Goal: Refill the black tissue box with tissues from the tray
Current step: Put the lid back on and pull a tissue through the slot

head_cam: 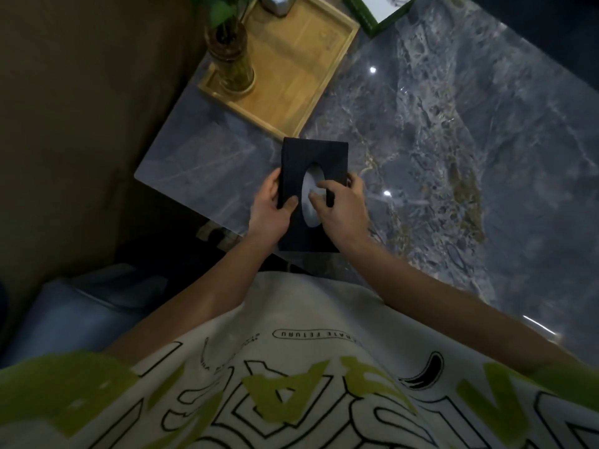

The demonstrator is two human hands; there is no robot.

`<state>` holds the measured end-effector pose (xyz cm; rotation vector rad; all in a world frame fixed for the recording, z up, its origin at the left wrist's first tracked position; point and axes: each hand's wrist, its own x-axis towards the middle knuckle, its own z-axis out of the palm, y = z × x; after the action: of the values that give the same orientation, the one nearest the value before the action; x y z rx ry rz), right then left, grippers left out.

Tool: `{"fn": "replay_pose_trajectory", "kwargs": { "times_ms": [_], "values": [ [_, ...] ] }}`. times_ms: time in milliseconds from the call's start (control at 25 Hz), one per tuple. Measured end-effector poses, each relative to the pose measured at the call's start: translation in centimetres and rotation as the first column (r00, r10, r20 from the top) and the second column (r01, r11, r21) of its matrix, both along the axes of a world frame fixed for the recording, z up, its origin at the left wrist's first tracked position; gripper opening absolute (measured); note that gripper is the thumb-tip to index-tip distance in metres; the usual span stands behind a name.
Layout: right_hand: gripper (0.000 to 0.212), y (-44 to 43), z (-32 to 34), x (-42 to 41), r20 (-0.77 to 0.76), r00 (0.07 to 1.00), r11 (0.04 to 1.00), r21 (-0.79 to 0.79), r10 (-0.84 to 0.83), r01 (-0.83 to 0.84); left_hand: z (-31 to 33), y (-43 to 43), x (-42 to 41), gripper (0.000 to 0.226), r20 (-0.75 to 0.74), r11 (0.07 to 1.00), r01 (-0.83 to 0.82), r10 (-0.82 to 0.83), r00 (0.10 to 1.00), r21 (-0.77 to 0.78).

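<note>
The black tissue box (316, 153) lies on the grey marble table near its front edge, with its oval opening facing up. White tissue (309, 210) shows inside the opening. My left hand (272, 205) grips the box's left side, thumb on its top. My right hand (340, 205) is on the right side, its fingertips pinching the tissue at the oval hole. The wooden tray (291, 102) sits just beyond the box at the table's back left; I see no tissues in it.
On the tray stand a glass vase (231, 66) with a green plant and a metal object (275, 4) at the far end. A green-framed picture (379, 14) lies behind. The marble table (453, 140) spreads right. A brown sofa (81, 124) is on the left.
</note>
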<state>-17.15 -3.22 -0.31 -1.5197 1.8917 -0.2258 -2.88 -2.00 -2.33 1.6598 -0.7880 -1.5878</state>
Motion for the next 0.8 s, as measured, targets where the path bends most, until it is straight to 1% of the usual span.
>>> {"fn": "replay_pose_trajectory", "kwargs": {
  "times_ms": [120,200,320,400,560,680,720,800],
  "values": [
    [0.030,-0.5,-0.2,1.6,-0.206,0.978,0.999,-0.030,0.037,-0.044,-0.2,-0.2,0.4,0.066,-0.011,1.000,0.022,-0.022,1.000,0.008],
    [0.028,-0.6,-0.4,2.3,-0.275,0.961,0.999,-0.028,0.025,-0.034,-0.4,-0.2,0.6,0.066,-0.005,0.999,0.034,-0.034,0.999,0.008],
    [0.029,-0.5,-1.0,3.0,-0.335,0.942,0.999,-0.030,0.014,-0.025,-0.9,-0.2,0.7,0.067,0.000,0.999,0.037,-0.037,0.999,0.011],
    [0.029,-0.4,-1.3,3.3,-0.361,0.932,0.999,-0.031,0.007,-0.020,-1.2,0.0,0.7,0.067,0.002,0.999,0.043,-0.043,0.999,0.002],
    [0.021,-0.8,-2.1,3.7,-0.382,0.923,0.999,-0.026,-0.032,0.023,-1.3,0.0,0.8,0.067,0.003,0.999,0.050,-0.050,0.999,-0.021],
    [0.027,-1.2,-2.4,3.7,-0.389,0.919,0.998,0.001,-0.062,0.068,-1.4,-0.1,0.9,0.067,0.005,0.998,0.060,-0.060,0.998,-0.021],
    [0.029,-1.2,-2.4,3.8,-0.383,0.921,0.996,0.002,-0.079,0.086,-1.5,0.0,0.9,0.067,0.001,0.998,0.060,-0.060,0.998,-0.020],
    [0.025,-1.0,-2.2,3.8,-0.336,0.936,0.995,-0.046,-0.104,0.094,-1.6,0.0,1.0,0.067,-0.007,0.998,0.057,-0.057,0.998,-0.022]
  ]
}}
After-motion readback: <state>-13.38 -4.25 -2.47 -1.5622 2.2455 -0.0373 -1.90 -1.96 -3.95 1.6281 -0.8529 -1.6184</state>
